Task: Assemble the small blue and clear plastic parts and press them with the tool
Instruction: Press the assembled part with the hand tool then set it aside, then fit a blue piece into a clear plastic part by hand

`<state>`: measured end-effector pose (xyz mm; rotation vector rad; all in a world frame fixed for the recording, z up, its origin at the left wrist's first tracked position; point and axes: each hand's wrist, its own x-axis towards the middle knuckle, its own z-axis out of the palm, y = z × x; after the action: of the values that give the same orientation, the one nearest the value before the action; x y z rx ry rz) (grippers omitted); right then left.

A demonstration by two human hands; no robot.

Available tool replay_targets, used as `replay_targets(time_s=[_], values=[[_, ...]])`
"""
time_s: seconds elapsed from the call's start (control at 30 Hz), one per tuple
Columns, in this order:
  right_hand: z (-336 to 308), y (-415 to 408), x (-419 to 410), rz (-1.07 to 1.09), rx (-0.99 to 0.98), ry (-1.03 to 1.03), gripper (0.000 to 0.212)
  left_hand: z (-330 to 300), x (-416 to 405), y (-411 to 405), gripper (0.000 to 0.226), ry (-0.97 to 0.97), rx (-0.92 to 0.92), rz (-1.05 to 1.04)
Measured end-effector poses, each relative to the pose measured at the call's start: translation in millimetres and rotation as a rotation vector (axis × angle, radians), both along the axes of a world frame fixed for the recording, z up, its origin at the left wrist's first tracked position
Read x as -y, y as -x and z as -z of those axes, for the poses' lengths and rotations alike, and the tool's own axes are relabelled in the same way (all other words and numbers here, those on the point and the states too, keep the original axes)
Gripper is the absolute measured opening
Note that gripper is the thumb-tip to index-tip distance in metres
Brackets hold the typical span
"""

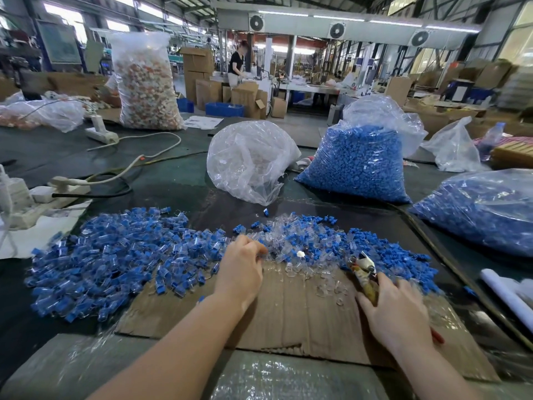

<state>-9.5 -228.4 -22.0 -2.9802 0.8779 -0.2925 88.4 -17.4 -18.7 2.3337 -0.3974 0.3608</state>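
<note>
Blue and clear plastic parts (302, 243) are lying heaped along the far edge of the cardboard sheet (288, 307) before us. We are reaching our left hand (242, 269) into them, fingertips curled among the clear pieces, though its grasp is hidden. Our right hand (395, 310) is gripping the pliers (364, 272), nose pointing at the pile.

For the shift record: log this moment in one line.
left hand: reaching into loose parts | right hand: grips tool | pressing: not yet
</note>
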Motion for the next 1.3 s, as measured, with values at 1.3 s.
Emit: replay_targets(time_s=[1.3], values=[[-18, -99, -75, -0.307, 0.152, -0.079, 0.008, 14, 29, 22, 0.013, 0.282, -0.15, -0.02]])
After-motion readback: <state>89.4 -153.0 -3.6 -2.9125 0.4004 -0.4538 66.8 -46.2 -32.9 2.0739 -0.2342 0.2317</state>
